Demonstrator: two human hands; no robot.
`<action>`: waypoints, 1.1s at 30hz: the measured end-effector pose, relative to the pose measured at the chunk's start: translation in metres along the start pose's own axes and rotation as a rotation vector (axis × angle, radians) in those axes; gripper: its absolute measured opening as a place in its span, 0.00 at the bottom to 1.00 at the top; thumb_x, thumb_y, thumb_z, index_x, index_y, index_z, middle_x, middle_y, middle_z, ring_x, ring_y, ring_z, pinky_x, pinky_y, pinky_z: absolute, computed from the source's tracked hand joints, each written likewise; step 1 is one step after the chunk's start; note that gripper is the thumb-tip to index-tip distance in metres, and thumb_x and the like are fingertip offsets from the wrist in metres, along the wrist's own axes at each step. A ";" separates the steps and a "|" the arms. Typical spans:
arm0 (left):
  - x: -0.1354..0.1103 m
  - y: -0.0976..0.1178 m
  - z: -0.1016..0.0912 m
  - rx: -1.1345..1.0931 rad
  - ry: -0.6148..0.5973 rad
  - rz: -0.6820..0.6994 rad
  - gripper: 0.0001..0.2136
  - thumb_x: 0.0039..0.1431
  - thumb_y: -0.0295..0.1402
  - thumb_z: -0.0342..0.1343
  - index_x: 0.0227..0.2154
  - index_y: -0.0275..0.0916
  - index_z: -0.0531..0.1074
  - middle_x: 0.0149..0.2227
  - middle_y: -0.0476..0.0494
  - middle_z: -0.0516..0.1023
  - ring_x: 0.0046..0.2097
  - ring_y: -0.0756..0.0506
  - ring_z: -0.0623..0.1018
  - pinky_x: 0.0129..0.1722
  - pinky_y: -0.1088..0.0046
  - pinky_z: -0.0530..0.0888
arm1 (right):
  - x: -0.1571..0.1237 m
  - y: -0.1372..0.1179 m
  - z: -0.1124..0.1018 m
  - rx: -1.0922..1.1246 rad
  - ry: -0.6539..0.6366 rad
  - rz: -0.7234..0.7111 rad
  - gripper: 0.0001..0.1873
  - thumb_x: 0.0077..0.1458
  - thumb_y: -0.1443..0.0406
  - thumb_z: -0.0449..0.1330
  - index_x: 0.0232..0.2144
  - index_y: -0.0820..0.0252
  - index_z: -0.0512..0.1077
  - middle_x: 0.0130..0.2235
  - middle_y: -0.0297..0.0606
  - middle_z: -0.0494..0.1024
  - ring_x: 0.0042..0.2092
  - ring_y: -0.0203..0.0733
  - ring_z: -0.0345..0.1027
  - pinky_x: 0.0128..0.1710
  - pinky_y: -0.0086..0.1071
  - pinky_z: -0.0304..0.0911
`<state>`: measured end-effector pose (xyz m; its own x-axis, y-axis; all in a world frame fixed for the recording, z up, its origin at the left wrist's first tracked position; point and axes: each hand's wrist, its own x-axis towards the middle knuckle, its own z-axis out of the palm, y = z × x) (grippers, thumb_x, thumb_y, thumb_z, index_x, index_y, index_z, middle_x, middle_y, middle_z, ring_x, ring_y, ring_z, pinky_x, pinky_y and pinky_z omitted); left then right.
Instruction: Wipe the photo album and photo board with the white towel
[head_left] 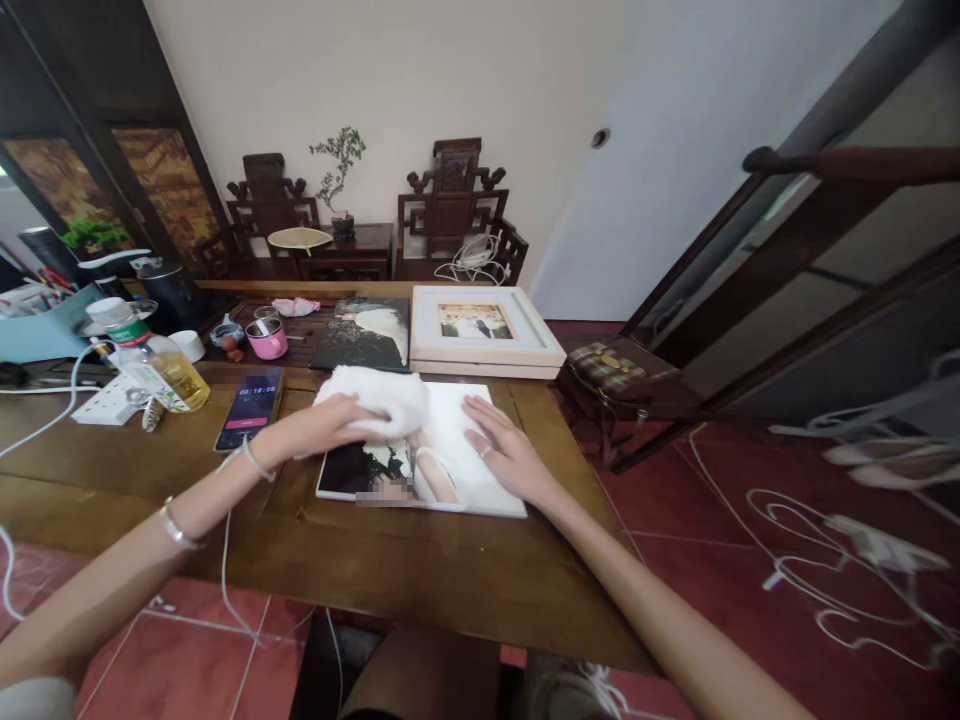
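Observation:
An open photo album (484, 490) lies flat on the wooden table (480, 570) in front of me, with a dark photo on its left page and a mostly white right page. My left hand (339, 420) is closed on a bunched white towel (394, 392), which rests on the upper part of the left page and reaches past the fold. With fingers spread, my right hand (508, 452) lies flat on the right page. The towel hides part of the left page.
Behind the album are a dark photo book (349, 340) and a boxed framed picture (484, 355). To the left stand a phone (250, 408), a pink cup (268, 340), a bottle (169, 375) and a power strip (105, 400). A wooden chair (690, 385) adjoins the right side.

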<state>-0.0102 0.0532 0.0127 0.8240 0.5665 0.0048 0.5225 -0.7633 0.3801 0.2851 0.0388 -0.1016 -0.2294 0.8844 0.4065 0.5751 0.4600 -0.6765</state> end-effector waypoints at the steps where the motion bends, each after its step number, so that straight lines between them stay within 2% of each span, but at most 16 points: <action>1: 0.008 -0.011 -0.005 0.000 0.014 -0.005 0.12 0.67 0.34 0.48 0.41 0.34 0.75 0.47 0.45 0.77 0.45 0.46 0.75 0.51 0.72 0.65 | 0.000 0.000 0.000 -0.002 -0.003 0.001 0.23 0.60 0.57 0.52 0.56 0.55 0.67 0.61 0.43 0.65 0.64 0.48 0.53 0.64 0.53 0.49; 4: 0.026 -0.033 -0.015 0.014 0.059 -0.028 0.16 0.68 0.36 0.46 0.36 0.30 0.75 0.37 0.45 0.78 0.36 0.49 0.73 0.40 0.77 0.67 | 0.000 0.000 -0.001 -0.006 -0.006 0.003 0.24 0.60 0.57 0.52 0.56 0.56 0.67 0.61 0.43 0.65 0.64 0.48 0.53 0.64 0.52 0.49; 6: 0.030 -0.036 -0.019 0.030 0.082 -0.050 0.19 0.69 0.37 0.44 0.33 0.28 0.75 0.32 0.46 0.76 0.33 0.50 0.71 0.37 0.79 0.66 | 0.000 0.000 -0.001 -0.003 -0.002 0.005 0.23 0.60 0.57 0.52 0.56 0.55 0.67 0.61 0.42 0.66 0.64 0.48 0.53 0.64 0.52 0.49; 8: 0.027 -0.031 -0.019 0.030 0.072 -0.054 0.20 0.69 0.38 0.44 0.32 0.28 0.75 0.32 0.46 0.76 0.33 0.50 0.71 0.37 0.79 0.66 | 0.000 0.000 0.000 0.003 0.001 0.004 0.23 0.60 0.57 0.52 0.56 0.54 0.67 0.61 0.41 0.66 0.64 0.48 0.54 0.64 0.53 0.49; 12: 0.001 -0.004 -0.011 0.005 0.032 -0.033 0.17 0.69 0.37 0.44 0.39 0.32 0.75 0.42 0.46 0.77 0.41 0.47 0.75 0.48 0.74 0.66 | 0.001 -0.001 0.001 0.012 0.014 -0.005 0.23 0.60 0.58 0.52 0.56 0.54 0.67 0.61 0.42 0.66 0.64 0.49 0.54 0.64 0.53 0.49; 15: -0.030 0.028 0.001 -0.008 -0.039 -0.004 0.14 0.69 0.35 0.44 0.43 0.38 0.74 0.46 0.49 0.77 0.51 0.45 0.74 0.58 0.69 0.61 | 0.001 -0.001 0.001 0.016 0.017 -0.007 0.23 0.60 0.58 0.52 0.56 0.55 0.67 0.61 0.42 0.66 0.64 0.48 0.53 0.64 0.53 0.49; 18: -0.057 0.061 0.015 0.003 -0.146 0.050 0.12 0.68 0.33 0.46 0.44 0.43 0.74 0.56 0.51 0.70 0.63 0.46 0.63 0.64 0.66 0.53 | 0.001 -0.002 0.001 0.013 0.011 -0.009 0.23 0.60 0.59 0.51 0.56 0.55 0.67 0.61 0.43 0.65 0.64 0.48 0.53 0.64 0.52 0.49; 20: -0.069 0.078 0.024 0.041 -0.167 0.075 0.10 0.67 0.33 0.48 0.44 0.44 0.75 0.61 0.52 0.63 0.66 0.47 0.56 0.66 0.65 0.50 | 0.002 -0.002 0.001 0.007 0.002 -0.009 0.23 0.60 0.59 0.51 0.56 0.57 0.67 0.61 0.44 0.65 0.64 0.48 0.53 0.64 0.52 0.50; 22: -0.072 0.085 0.029 0.083 -0.146 0.087 0.10 0.67 0.32 0.49 0.44 0.45 0.75 0.63 0.53 0.60 0.66 0.48 0.56 0.67 0.65 0.49 | 0.002 -0.002 0.000 -0.004 -0.006 -0.004 0.24 0.60 0.59 0.51 0.56 0.60 0.67 0.61 0.46 0.65 0.65 0.49 0.53 0.64 0.51 0.50; 24: -0.068 0.079 0.030 0.110 -0.119 0.082 0.10 0.67 0.30 0.49 0.45 0.44 0.74 0.63 0.52 0.60 0.66 0.47 0.55 0.66 0.65 0.51 | 0.002 -0.003 0.000 -0.015 -0.007 0.000 0.24 0.60 0.59 0.51 0.56 0.61 0.67 0.61 0.47 0.65 0.65 0.49 0.53 0.64 0.51 0.50; 27: -0.048 0.053 0.022 0.093 -0.106 0.062 0.11 0.67 0.30 0.47 0.47 0.42 0.73 0.59 0.48 0.67 0.64 0.45 0.60 0.64 0.65 0.54 | 0.001 -0.002 0.000 -0.010 -0.005 -0.004 0.24 0.60 0.59 0.51 0.56 0.59 0.67 0.61 0.45 0.65 0.65 0.48 0.53 0.64 0.52 0.49; 30: -0.018 0.017 0.008 0.016 -0.045 0.047 0.12 0.68 0.34 0.46 0.43 0.39 0.75 0.49 0.46 0.76 0.52 0.45 0.74 0.61 0.67 0.58 | 0.001 -0.001 0.000 0.001 -0.002 -0.006 0.23 0.60 0.58 0.52 0.56 0.56 0.67 0.61 0.44 0.65 0.65 0.48 0.53 0.64 0.53 0.49; 33: 0.008 -0.019 -0.005 -0.026 0.037 0.038 0.14 0.67 0.37 0.48 0.39 0.35 0.76 0.43 0.44 0.78 0.42 0.47 0.76 0.49 0.74 0.66 | 0.001 -0.001 -0.001 -0.007 -0.007 -0.006 0.24 0.60 0.58 0.51 0.56 0.58 0.67 0.61 0.45 0.65 0.65 0.48 0.52 0.64 0.53 0.49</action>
<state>-0.0146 0.0742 0.0098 0.8343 0.5488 0.0534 0.4849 -0.7764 0.4025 0.2849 0.0395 -0.1004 -0.2382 0.8820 0.4066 0.5792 0.4651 -0.6695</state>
